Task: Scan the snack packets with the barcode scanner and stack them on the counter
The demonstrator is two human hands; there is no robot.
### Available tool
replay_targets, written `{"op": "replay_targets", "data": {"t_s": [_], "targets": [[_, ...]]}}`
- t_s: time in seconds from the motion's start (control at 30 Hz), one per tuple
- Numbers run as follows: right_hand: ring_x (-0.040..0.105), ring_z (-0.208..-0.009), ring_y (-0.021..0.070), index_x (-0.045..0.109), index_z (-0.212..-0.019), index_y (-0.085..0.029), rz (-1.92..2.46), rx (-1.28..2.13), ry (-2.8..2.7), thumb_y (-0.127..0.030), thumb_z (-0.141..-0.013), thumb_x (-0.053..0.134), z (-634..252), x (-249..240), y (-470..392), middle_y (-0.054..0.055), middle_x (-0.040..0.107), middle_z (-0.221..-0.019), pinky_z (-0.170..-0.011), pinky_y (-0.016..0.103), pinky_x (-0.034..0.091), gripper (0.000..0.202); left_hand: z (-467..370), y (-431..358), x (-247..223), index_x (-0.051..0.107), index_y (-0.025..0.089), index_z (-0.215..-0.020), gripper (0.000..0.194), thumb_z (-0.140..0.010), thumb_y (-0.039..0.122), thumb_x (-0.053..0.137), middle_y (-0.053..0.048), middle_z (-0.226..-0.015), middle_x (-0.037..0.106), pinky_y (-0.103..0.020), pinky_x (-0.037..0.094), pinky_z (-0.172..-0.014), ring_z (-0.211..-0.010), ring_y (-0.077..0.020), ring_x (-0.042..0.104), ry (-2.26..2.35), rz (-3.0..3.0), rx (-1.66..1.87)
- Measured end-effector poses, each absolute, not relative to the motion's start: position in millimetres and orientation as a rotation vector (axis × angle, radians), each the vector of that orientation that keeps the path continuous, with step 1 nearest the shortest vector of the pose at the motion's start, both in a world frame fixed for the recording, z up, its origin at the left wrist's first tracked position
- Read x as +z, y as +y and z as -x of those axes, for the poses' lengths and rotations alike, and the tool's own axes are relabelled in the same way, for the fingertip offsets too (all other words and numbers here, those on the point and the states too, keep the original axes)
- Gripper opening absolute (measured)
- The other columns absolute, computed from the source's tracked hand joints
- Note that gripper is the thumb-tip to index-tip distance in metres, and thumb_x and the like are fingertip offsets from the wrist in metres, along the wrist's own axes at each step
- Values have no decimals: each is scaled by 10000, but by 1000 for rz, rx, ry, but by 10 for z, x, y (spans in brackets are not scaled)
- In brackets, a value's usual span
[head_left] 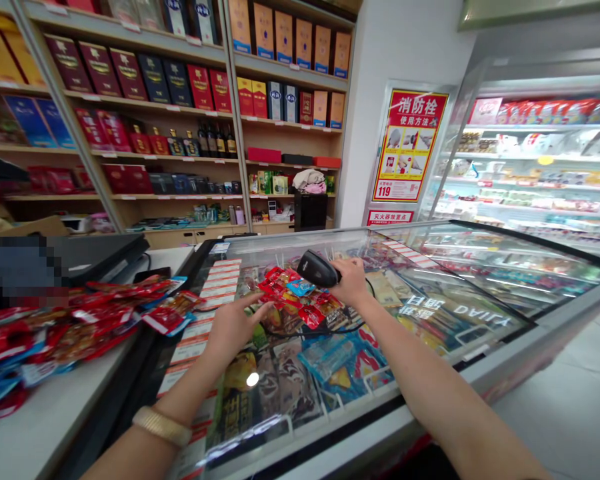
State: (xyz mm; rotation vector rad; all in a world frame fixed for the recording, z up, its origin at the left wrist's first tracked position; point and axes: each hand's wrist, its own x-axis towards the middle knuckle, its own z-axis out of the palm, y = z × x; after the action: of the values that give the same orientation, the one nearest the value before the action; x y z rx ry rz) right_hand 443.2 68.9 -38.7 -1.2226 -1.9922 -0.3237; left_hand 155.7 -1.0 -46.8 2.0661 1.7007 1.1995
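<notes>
My right hand (351, 281) grips a black barcode scanner (318, 268), its head pointing left over the glass freezer lid (433, 347). Under and beside the scanner lies a small group of red snack packets (307, 313) on the glass, one with a blue patch. My left hand (235, 327), with a gold bracelet on the wrist, hovers just left of these packets with thumb and fingers apart and nothing in it. The scanner's dark cable (325, 331) loops over the glass. A large heap of similar red packets (80, 327) covers the counter at the left.
Behind the heap stands a dark checkout machine (100, 257) on the white counter (10, 447). Frozen goods (345, 363) show through the freezer glass. Shelves of boxed bottles (180, 80) line the back wall. A lit chiller (545, 153) stands at the right, beside a red poster (410, 143).
</notes>
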Motion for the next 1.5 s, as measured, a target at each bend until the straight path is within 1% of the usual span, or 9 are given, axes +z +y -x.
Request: {"op": "replay_targets", "data": {"t_s": [0.07,0.13,0.27,0.43,0.57,0.7,0.83,1.07,1.5], "targets": [[628,-883,256,712,-992,-208,1214,-321,-1989,-320,-718,672,-4432,-391,692,72,730,-911,-872,366,293,298,-1532,-5,-419,785,217,-881,352,-713,524,738,-76,-837,795,-397,595,-774,-861,-316,756,1662,-1757,1401],[624,-887,257,710,-994,-208,1212,-324,-1990,-332,-732,667,-4433,-394,696,73,729,-914,-872,367,292,293,-1531,-9,-375,761,197,-814,367,-664,532,768,-71,-786,781,-375,601,-698,-812,-299,751,1531,-1455,1546],[621,-882,254,709,-983,-206,1203,-322,-1987,-336,-737,664,-4430,-397,699,72,728,-904,-871,365,293,281,-1542,-30,-301,688,178,-755,367,-588,474,827,-41,-701,727,-320,575,-562,-690,-248,725,1341,-1029,1608],[620,-887,258,712,-977,-198,1189,-319,-1974,-338,-740,662,-4417,-385,687,79,727,-915,-866,363,294,280,-1471,-1,-307,619,167,-765,463,-415,289,896,1,-721,673,-273,559,-580,-615,-150,661,1296,-961,1676],[614,-888,261,704,-975,-201,1175,-332,-2016,-375,-789,640,-4409,-359,669,75,711,-888,-852,359,294,263,-1367,48,-320,600,182,-894,482,-506,332,843,-4,-794,672,-299,580,-663,-698,-161,677,1302,-1188,1793],[609,-868,256,700,-965,-208,1131,-335,-2043,-394,-781,652,-4385,-326,636,63,707,-864,-856,361,298,266,-1306,65,-294,568,210,-924,332,-671,359,723,-31,-839,687,-370,599,-839,-857,-207,715,1324,-1535,1852],[620,-872,252,706,-983,-210,1067,-283,-2089,-380,-736,683,-4346,-292,584,65,726,-893,-866,366,303,301,-1296,68,-313,547,217,-944,242,-761,343,642,-60,-888,715,-386,601,-882,-891,-212,725,1336,-1662,1853],[645,-903,247,729,-1007,-205,970,-184,-2250,-367,-699,720,-4294,-237,525,74,752,-926,-860,379,286,348,-1248,58,-289,558,212,-955,225,-772,327,617,-67,-892,719,-396,591,-930,-902,-214,727,1321,-1733,1863],[662,-890,231,742,-1034,-229,945,-127,-2383,-351,-728,716,-4251,-197,473,63,765,-934,-822,357,275,330,-1216,59,-279,567,206,-966,205,-795,310,607,-55,-884,703,-372,595,-892,-866,-196,721,1305,-1836,1898]]}}
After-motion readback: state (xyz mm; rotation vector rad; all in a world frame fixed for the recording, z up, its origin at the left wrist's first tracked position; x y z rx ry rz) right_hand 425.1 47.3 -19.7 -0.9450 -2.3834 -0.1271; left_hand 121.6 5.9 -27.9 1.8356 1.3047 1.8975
